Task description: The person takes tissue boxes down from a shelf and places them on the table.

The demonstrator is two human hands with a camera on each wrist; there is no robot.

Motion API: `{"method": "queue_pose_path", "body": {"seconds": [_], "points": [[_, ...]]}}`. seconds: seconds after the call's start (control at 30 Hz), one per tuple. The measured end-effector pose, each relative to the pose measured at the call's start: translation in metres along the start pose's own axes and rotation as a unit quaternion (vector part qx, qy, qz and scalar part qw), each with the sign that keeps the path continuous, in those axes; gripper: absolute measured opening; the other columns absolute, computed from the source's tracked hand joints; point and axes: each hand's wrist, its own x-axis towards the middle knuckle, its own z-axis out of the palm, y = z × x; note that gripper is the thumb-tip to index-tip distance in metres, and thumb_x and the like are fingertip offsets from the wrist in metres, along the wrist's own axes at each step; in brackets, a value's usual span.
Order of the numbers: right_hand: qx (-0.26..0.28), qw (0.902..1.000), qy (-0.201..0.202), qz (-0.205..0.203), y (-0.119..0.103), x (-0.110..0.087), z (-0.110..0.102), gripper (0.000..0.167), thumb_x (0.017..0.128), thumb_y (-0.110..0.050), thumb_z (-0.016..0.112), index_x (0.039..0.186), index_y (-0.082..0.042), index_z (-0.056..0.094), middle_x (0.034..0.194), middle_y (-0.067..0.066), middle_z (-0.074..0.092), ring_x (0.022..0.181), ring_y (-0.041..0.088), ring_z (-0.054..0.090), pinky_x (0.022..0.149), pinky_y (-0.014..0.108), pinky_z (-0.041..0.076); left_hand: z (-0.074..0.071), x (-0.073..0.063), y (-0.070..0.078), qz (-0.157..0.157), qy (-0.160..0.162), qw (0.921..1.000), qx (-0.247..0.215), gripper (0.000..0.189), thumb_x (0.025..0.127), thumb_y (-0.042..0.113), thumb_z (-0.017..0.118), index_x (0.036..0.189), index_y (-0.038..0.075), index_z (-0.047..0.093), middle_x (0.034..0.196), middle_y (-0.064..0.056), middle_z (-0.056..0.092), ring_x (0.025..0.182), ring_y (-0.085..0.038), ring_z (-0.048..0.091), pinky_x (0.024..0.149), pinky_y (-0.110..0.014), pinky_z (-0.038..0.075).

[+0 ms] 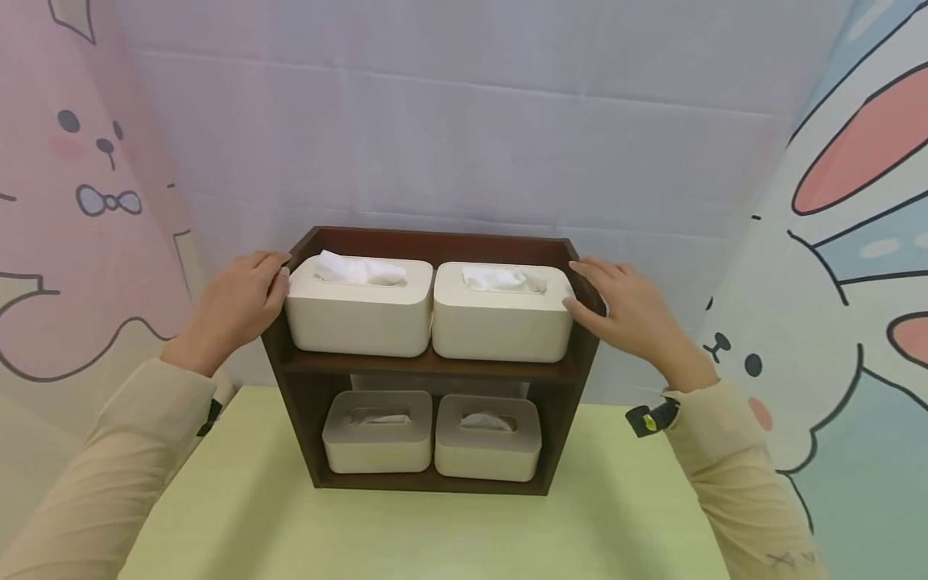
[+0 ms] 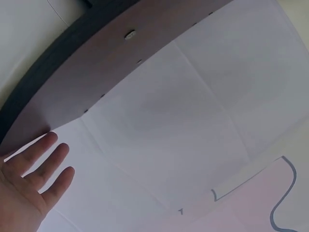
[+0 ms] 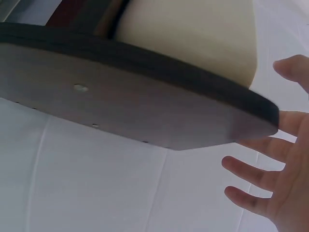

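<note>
A dark brown two-tier wooden shelf (image 1: 428, 366) stands on the table, with two white tissue boxes on each tier. At its upper left corner rests my left hand (image 1: 242, 298), thumb near the upper left tissue box (image 1: 360, 326). On the opposite side, the fingers of my right hand (image 1: 627, 310) lie at the top right edge, the thumb by the upper right tissue box (image 1: 503, 332). Both wrist views show mostly straight, spread fingers beside the shelf's outer side panel (image 2: 96, 72). Below sit the lower left tissue box (image 1: 377, 447) and lower right tissue box (image 1: 487, 451).
The shelf stands on a light green tabletop (image 1: 428, 536). Behind it hangs a pale, creased cloth backdrop (image 1: 464, 145). Cartoon rabbit prints cover the left wall (image 1: 80, 282) and right wall (image 1: 855, 338). White tissue pokes from the box slots.
</note>
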Motion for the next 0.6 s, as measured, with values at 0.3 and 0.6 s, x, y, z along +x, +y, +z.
{"method": "queue_pose_path", "body": {"seconds": [0.3, 0.6], "points": [[-0.013, 0.9987, -0.034, -0.035, -0.015, 0.033, -0.008, 0.057, 0.089, -0.038, 0.053, 0.136, -0.007, 0.043, 0.138, 0.016, 0.044, 0.124, 0.039, 0.041, 0.102, 0.054, 0.033, 0.004, 0.002, -0.009, 0.026, 0.016, 0.9993, 0.019, 0.036, 0.094, 0.013, 0.036, 0.120, -0.005, 0.054, 0.121, -0.024, 0.054, 0.114, -0.042, 0.045, 0.098, -0.055, 0.034], [0.004, 0.9908, -0.131, -0.036, -0.024, 0.057, -0.002, 0.077, 0.081, -0.058, 0.055, 0.141, -0.014, 0.036, 0.144, 0.008, 0.037, 0.130, 0.037, 0.034, 0.103, 0.054, 0.032, 0.009, 0.001, -0.014, 0.047, 0.037, 0.9981, 0.015, 0.036, 0.092, 0.012, 0.036, 0.119, -0.004, 0.055, 0.120, -0.022, 0.056, 0.114, -0.040, 0.046, 0.098, -0.053, 0.035]]}}
